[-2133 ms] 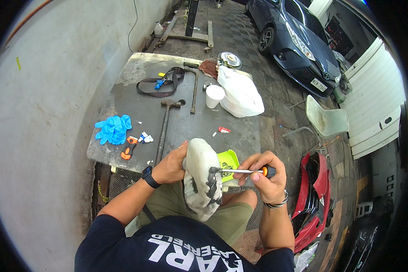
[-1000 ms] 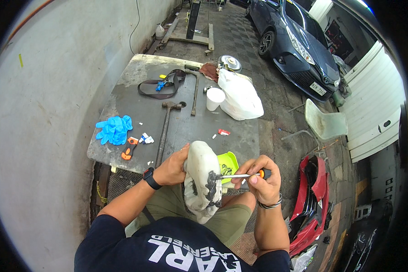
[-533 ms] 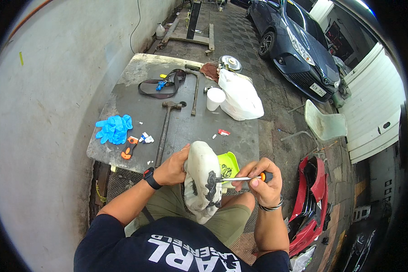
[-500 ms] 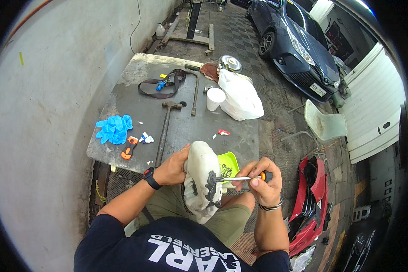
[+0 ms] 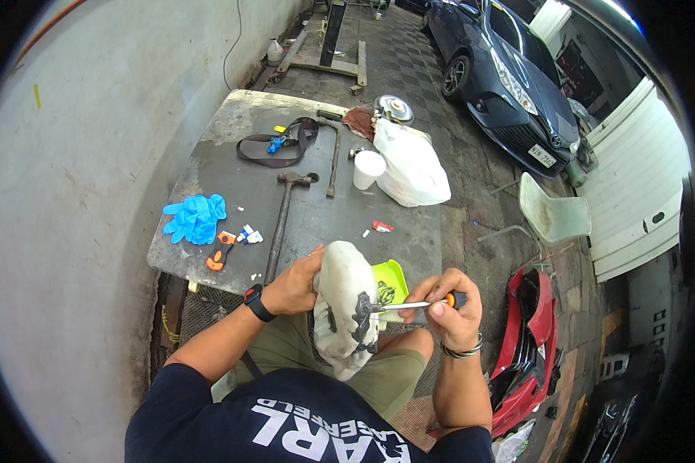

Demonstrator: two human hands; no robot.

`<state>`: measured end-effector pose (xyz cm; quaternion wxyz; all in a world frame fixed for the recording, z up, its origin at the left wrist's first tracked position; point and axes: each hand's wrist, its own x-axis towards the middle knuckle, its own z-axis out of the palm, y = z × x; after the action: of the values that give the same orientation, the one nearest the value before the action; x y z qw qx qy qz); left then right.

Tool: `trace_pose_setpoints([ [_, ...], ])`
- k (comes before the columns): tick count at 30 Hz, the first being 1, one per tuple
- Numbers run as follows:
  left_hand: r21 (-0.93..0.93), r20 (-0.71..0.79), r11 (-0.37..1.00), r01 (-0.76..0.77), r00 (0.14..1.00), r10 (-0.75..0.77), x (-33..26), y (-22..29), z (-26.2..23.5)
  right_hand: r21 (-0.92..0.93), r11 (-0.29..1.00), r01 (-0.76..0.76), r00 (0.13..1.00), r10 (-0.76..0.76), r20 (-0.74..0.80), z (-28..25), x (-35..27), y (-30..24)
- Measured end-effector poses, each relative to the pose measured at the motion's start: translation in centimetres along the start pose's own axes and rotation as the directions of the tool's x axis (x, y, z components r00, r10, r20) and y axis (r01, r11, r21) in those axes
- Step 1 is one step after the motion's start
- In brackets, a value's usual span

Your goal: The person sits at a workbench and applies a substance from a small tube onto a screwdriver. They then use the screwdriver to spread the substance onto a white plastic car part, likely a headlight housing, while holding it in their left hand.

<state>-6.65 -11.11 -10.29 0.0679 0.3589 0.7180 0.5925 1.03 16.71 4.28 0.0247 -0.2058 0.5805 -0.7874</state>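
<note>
My left hand [image 5: 292, 285] grips the far left side of an off-white rounded piece [image 5: 340, 274], held over my lap at the table's near edge; some fingers are hidden behind it. Black paste [image 5: 362, 315] is smeared down the piece's right side. Closed around a screwdriver [image 5: 414, 305] with an orange and black handle is my right hand [image 5: 457, 320]. The screwdriver's tip touches the black paste or sits right at it. Just behind the shaft, a lime-green scoop-like tray [image 5: 396, 272] has dark smears inside, partly covered by the piece and my right hand.
On the grey table [image 5: 232, 147] lie a hammer [image 5: 284, 220], a pry bar [image 5: 333, 158], a strap [image 5: 293, 158], blue gloves [image 5: 195, 218] and an orange-black cutter [image 5: 221, 251]. A white cup [image 5: 369, 168] stands beside a white bag [image 5: 409, 166]. A red bumper [image 5: 517, 339] is at right.
Almost nothing differs. The screwdriver and my right hand have shifted very slightly, with the tip still at the black paste.
</note>
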Motion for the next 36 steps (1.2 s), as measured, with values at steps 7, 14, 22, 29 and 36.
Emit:
trace_pose_setpoints([
  [7,-0.026,-0.023,1.0,0.003,1.0,-0.004,0.1,0.5,0.1,0.013,1.0,0.013,1.0,-0.013,-0.025,0.4,0.7,-0.3],
  [14,0.019,-0.012,1.0,-0.02,1.0,0.02,0.3,0.7,-0.2,0.004,1.0,0.016,1.0,-0.016,-0.024,0.1,0.7,-0.3],
  [22,0.036,-0.026,0.999,-0.01,1.0,0.011,0.3,0.4,0.0,-0.01,0.999,-0.036,0.999,0.036,0.007,0.2,1.5,-0.8],
  [29,0.03,-0.014,1.0,-0.01,1.0,0.01,0.4,0.4,0.0,-0.035,0.999,-0.026,1.0,0.026,-0.005,0.5,1.9,-0.1],
  [36,0.006,-0.028,0.999,-0.035,0.999,0.035,0.5,1.0,-0.1,-0.083,0.996,-0.012,1.0,0.012,0.006,0.3,1.9,-0.3],
])
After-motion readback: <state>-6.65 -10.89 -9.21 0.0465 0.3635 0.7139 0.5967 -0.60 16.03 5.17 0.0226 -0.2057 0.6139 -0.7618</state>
